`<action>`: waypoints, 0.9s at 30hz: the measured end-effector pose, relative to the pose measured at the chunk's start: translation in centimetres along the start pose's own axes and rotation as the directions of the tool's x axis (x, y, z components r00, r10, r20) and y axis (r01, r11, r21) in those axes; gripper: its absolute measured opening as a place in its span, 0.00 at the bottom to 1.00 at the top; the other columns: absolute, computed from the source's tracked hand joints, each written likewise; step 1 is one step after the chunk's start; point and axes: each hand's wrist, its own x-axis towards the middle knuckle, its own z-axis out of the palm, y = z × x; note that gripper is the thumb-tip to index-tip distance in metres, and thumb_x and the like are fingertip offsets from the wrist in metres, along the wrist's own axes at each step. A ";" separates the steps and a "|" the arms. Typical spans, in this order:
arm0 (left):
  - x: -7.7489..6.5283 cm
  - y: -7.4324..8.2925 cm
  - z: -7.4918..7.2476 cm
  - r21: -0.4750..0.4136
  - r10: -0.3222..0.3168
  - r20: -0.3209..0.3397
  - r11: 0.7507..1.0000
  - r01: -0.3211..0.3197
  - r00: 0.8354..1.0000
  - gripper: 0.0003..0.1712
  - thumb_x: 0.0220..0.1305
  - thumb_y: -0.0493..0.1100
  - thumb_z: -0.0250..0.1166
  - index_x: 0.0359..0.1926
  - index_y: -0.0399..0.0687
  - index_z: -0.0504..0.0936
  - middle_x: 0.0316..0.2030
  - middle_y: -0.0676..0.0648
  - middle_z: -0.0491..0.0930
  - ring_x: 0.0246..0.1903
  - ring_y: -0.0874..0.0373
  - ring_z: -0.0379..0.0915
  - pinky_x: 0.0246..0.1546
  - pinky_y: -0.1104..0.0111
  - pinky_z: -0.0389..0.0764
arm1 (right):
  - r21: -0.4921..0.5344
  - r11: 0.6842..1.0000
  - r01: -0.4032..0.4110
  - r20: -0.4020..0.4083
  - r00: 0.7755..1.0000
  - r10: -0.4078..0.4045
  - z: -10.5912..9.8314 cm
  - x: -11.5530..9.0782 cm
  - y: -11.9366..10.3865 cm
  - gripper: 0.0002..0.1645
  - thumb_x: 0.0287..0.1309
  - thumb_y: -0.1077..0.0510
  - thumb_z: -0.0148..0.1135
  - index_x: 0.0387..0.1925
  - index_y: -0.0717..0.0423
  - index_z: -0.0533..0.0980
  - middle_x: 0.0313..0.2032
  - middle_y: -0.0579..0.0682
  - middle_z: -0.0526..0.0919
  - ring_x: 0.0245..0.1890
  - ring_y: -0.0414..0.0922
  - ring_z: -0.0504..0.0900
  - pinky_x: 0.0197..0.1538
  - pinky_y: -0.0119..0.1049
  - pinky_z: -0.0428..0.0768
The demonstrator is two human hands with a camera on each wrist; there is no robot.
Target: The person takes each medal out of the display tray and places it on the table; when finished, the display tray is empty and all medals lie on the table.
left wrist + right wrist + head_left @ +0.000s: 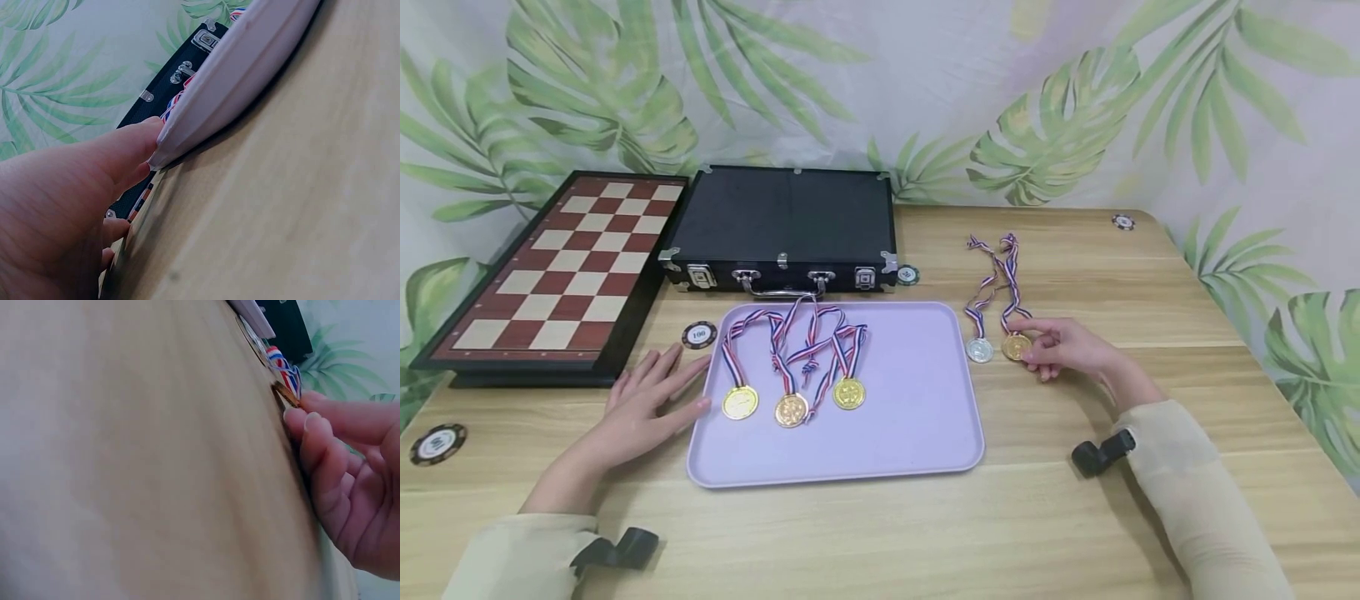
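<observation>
My right hand (1060, 346) pinches the edge of a bronze-gold medal (1017, 347) on the table, right of the tray. In the right wrist view that medal (287, 394) tilts up between thumb and fingers. A silver medal (980, 350) lies just left of it, both with striped ribbons stretching away. My left hand (643, 412) rests with spread fingers at the left rim of the lilac tray (902, 442), thumb and index finger touching it. On the tray lie a gold medal (740, 402), a bronze-toned medal (791, 410) and another gold medal (849, 393), their ribbons tangled.
Behind the tray stands a black case (790, 217) with metal latches. A chessboard (572, 267) lies at the left. Several poker chips are scattered about, including one (699, 334) beside the left fingers and one (438, 444) near the left edge.
</observation>
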 end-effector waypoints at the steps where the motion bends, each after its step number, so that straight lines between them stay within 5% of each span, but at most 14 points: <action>1: 0.0 0.0 0.0 0.000 0.000 0.000 1.000 0.000 1.000 0.36 0.56 0.56 0.55 0.64 0.54 0.56 0.62 0.33 0.41 0.61 0.39 0.24 0.51 0.44 0.23 | -0.014 1.000 -0.002 0.012 1.000 0.002 -0.1 0.0 -0.1 0.36 0.48 0.65 0.59 0.60 0.58 0.58 0.23 0.59 0.75 0.16 0.44 0.74 0.21 0.34 0.75; 5: -0.1 0.0 -0.1 0.002 0.003 -0.001 1.000 -0.003 1.000 0.35 0.56 0.56 0.55 0.63 0.53 0.56 0.62 0.32 0.42 0.60 0.39 0.25 0.51 0.44 0.23 | -0.023 1.000 0.016 0.010 1.000 -0.016 0.2 0.0 -1.2 0.38 0.49 0.62 0.60 0.61 0.55 0.57 0.25 0.61 0.76 0.18 0.44 0.74 0.23 0.35 0.75; 9: -0.1 0.0 -0.1 0.004 0.000 -0.002 1.000 0.000 1.000 0.35 0.56 0.56 0.55 0.63 0.53 0.56 0.62 0.32 0.42 0.60 0.39 0.25 0.51 0.44 0.24 | -0.014 0.989 0.148 0.006 0.989 -0.148 2.1 0.5 -3.7 0.35 0.49 0.63 0.60 0.59 0.60 0.60 0.29 0.65 0.75 0.24 0.46 0.75 0.28 0.38 0.76; 14: -0.1 0.0 -0.1 0.004 -0.006 0.000 1.000 0.006 1.000 0.35 0.56 0.57 0.54 0.63 0.54 0.56 0.62 0.32 0.42 0.60 0.39 0.25 0.51 0.44 0.24 | -0.116 0.930 0.348 0.095 0.936 -0.338 6.7 1.5 -7.5 0.31 0.47 0.66 0.61 0.55 0.64 0.64 0.31 0.58 0.77 0.30 0.45 0.76 0.34 0.38 0.75; 19: -0.1 0.0 -0.1 0.004 -0.009 0.001 1.000 0.009 1.000 0.35 0.57 0.57 0.54 0.63 0.53 0.56 0.62 0.32 0.42 0.60 0.38 0.25 0.51 0.44 0.24 | -0.175 0.881 0.439 0.175 0.895 -0.411 11.9 2.8 -9.6 0.29 0.46 0.63 0.62 0.53 0.60 0.67 0.36 0.57 0.77 0.35 0.43 0.75 0.39 0.38 0.74; 27: 0.1 0.2 -0.1 0.007 -0.018 0.014 1.000 0.018 1.000 0.36 0.56 0.58 0.54 0.64 0.54 0.55 0.62 0.32 0.41 0.60 0.38 0.25 0.51 0.43 0.24 | -0.267 0.886 0.379 0.126 0.925 -0.358 16.6 4.6 -9.1 0.29 0.44 0.56 0.66 0.51 0.54 0.71 0.37 0.50 0.75 0.37 0.43 0.72 0.42 0.32 0.70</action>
